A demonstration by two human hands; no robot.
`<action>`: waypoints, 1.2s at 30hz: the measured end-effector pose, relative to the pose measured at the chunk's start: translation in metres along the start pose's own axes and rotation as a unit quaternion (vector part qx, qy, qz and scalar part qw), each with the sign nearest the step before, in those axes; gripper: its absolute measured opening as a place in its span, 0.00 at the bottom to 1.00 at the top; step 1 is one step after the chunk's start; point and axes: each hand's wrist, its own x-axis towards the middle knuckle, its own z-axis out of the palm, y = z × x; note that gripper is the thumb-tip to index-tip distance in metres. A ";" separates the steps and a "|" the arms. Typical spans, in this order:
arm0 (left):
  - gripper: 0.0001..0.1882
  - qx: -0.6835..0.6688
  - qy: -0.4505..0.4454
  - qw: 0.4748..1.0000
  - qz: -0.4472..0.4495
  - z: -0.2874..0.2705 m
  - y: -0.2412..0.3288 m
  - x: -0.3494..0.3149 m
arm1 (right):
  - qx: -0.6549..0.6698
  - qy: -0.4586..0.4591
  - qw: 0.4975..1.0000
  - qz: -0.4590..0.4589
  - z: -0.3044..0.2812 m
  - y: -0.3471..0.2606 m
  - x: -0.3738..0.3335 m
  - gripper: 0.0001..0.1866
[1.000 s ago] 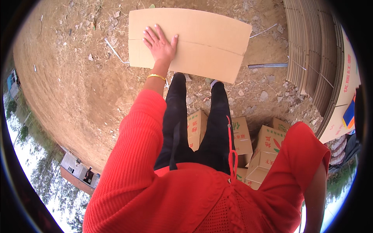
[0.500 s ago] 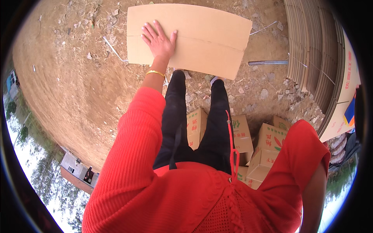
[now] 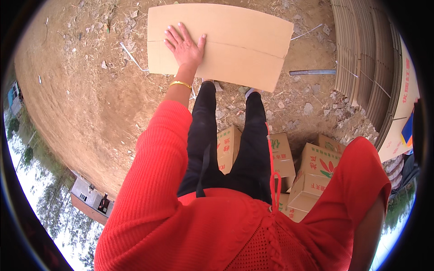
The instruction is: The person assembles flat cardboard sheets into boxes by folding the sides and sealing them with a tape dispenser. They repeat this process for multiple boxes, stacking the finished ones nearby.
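Note:
My left hand lies flat on a plain brown cardboard piece in front of my feet, its fingers spread over the left half. A straight crease runs across the board from side to side. A yellow bangle circles my left wrist. On the right my arm is bent, with the red sleeve pushed up; the bare forearm runs down past the lower edge, and my right hand is out of the picture.
A tall stack of flattened cardboard stands at the far right. Several printed cardboard boxes sit behind my legs. A grey metal strip lies on the dirt ground, among stones and white straps.
My right arm has shifted slightly to the right and the red drawstring hangs differently. My left hand and the cardboard piece are almost unmoved.

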 end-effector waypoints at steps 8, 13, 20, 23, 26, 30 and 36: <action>0.49 0.005 -0.017 1.000 -0.005 -0.003 0.004 0.003 | -0.001 -0.001 1.000 -0.003 0.000 -0.001 -0.001 0.12; 0.48 0.001 -0.017 1.000 -0.005 -0.002 0.002 0.000 | -0.002 0.000 1.000 0.000 0.000 0.000 -0.001 0.12; 0.49 0.010 -0.012 1.000 -0.006 -0.001 0.003 0.003 | -0.006 0.001 1.000 -0.001 0.001 -0.002 -0.004 0.12; 0.48 0.004 -0.009 1.000 -0.001 0.000 0.003 0.000 | -0.005 0.002 1.000 0.001 0.001 -0.002 -0.003 0.12; 0.49 0.005 -0.006 1.000 -0.001 -0.001 0.001 0.001 | -0.003 0.002 1.000 -0.001 0.001 -0.002 -0.005 0.12; 0.49 0.001 -0.013 1.000 0.001 -0.001 0.002 -0.001 | -0.004 0.004 1.000 -0.002 0.004 -0.003 -0.008 0.11; 0.49 -0.002 -0.010 1.000 0.000 -0.002 0.002 0.000 | -0.003 0.008 1.000 -0.003 0.004 -0.004 -0.011 0.11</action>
